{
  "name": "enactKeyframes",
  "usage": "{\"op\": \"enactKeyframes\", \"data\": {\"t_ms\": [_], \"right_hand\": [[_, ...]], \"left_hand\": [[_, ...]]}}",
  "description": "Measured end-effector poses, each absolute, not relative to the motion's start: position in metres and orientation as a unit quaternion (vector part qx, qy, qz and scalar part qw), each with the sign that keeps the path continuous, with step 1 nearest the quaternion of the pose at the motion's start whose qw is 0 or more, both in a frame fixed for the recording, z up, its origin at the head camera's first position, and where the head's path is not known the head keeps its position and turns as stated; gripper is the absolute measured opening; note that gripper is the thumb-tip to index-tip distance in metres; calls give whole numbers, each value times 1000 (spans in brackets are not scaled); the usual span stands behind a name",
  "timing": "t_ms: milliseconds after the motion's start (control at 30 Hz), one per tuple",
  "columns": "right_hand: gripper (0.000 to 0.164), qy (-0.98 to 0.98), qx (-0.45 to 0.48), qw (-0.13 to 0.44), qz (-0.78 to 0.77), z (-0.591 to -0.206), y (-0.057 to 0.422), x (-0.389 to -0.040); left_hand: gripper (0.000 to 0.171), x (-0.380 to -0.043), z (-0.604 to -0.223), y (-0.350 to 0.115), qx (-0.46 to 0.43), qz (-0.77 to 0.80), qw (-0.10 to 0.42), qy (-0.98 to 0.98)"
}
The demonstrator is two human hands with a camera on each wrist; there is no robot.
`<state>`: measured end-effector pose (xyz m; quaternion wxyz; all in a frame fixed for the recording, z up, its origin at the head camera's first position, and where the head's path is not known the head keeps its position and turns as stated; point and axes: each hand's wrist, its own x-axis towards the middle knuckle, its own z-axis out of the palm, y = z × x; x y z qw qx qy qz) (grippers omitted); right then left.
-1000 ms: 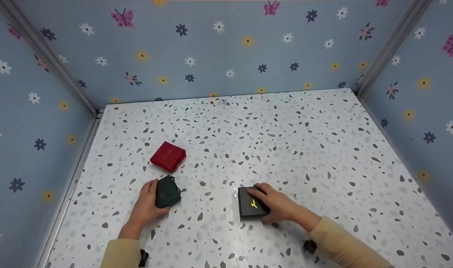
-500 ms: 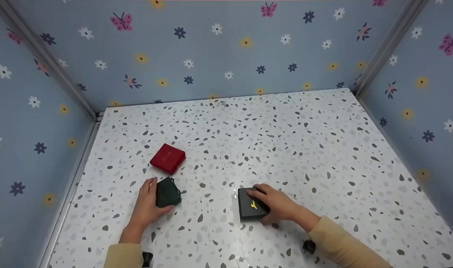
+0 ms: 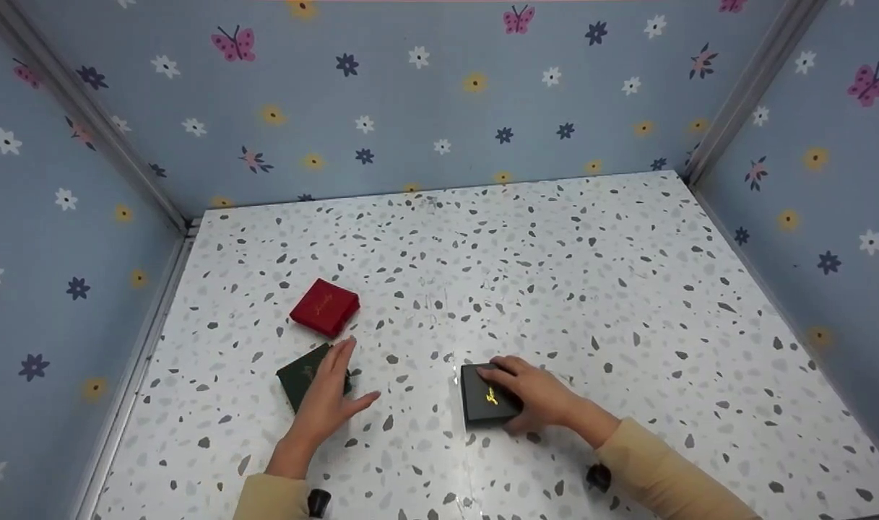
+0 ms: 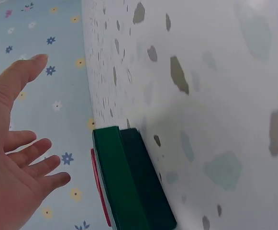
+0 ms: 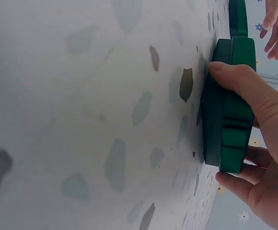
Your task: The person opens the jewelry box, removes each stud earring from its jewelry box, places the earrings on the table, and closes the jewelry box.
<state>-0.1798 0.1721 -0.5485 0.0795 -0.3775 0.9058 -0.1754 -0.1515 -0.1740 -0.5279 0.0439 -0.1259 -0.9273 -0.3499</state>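
Note:
A dark green box lies on the speckled table at left centre in the head view. My left hand hovers over its right part, fingers extended and thumb spread. In the left wrist view, a gap shows between that hand and the green box. Nearer the middle, a second dark green box with a gold emblem on its lid rests on the table. My right hand grips its right part; the right wrist view shows the thumb on one side and the fingers on the other.
A red box with gold lettering lies just behind the left green box. Blue walls with flowers and butterflies enclose the white speckled table at the back and both sides.
My left hand has let go of the left green box and moved right, above it, uncovering the box's left side. My right hand and its box have stayed in place.

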Motion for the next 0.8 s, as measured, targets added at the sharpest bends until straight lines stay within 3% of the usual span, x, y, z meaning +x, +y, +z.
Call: {"op": "enactKeyframes", "data": {"t_ms": [500,800], "right_hand": [[93,904,-381,77,-180,-547,171,-180],[91,905,-376,79,-183,-548,172,-179]], "left_hand": [[66,-153,-545,-124,-207,-396,-8,-895],[71,-157,-558,-100,-251,-419,-56,-871]]}}
